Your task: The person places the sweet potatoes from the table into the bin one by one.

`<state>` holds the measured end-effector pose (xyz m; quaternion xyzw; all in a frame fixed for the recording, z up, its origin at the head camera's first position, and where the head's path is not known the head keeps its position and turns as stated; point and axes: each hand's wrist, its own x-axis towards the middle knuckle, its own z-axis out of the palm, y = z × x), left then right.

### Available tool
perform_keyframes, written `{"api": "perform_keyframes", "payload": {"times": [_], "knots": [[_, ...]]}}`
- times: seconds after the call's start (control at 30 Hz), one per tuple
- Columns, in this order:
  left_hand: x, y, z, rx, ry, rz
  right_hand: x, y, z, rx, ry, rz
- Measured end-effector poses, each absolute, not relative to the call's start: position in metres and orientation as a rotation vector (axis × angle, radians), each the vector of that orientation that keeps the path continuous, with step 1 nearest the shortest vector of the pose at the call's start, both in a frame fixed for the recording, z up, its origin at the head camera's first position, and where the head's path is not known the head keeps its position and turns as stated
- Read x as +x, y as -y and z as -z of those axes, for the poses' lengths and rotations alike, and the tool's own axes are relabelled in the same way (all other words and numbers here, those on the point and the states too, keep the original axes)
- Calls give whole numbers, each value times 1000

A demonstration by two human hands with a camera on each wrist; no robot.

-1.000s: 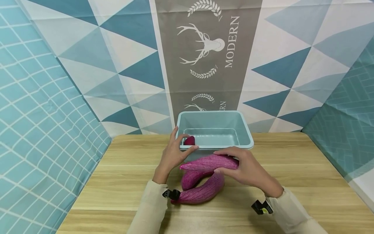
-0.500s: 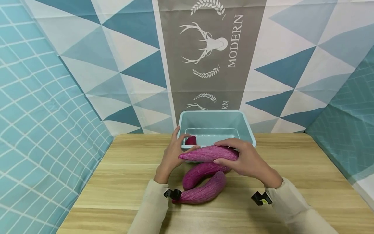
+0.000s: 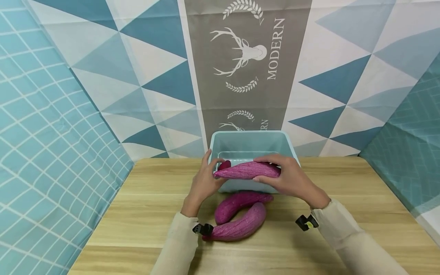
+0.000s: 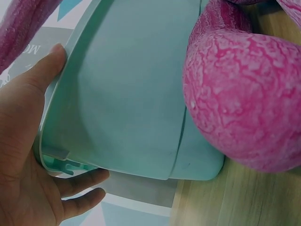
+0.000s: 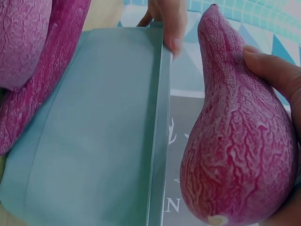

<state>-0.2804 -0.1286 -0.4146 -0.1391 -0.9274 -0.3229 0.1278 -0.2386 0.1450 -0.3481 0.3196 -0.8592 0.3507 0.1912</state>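
Observation:
My right hand grips a purple, wrinkled eggplant across its thick end, holding it sideways over the front rim of a light-blue plastic bin. The eggplant's thin tip points left, near my left hand. That left hand holds the bin's front left corner; the left wrist view shows its thumb against the rim and other fingers around the corner. Two more eggplants, a darker one and a paler one, lie curved on the table before the bin. A dark magenta rounded thing sits inside the bin, partly hidden.
The wooden table ends at the back against a patterned wall cloth. Blue tiled cloth hangs at the left and a teal one at the right. Dark wrist cameras sit on both sleeves.
My right hand has lifted the eggplant up and away from me, off the other two, to the bin's front rim. The left hand has stayed at the bin's corner.

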Motion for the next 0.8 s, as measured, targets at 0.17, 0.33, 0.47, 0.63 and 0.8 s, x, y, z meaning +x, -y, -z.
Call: {"api": "perform_keyframes", "payload": {"times": [0.17, 0.33, 0.47, 0.63, 0.8], "knots": [[-280, 128, 413, -400, 2701, 943, -247, -149, 341, 868, 2468, -951], [-279, 128, 413, -362, 2725, 953, -257, -153, 335, 858, 2497, -916], [-280, 128, 413, -353, 2726, 957, -265, -155, 332, 855, 2528, -898], [-279, 127, 412, -351, 2739, 965, -273, -155, 332, 857, 2566, -891], [-278, 128, 412, -342, 2753, 963, -283, -153, 335, 858, 2600, -879]]}}
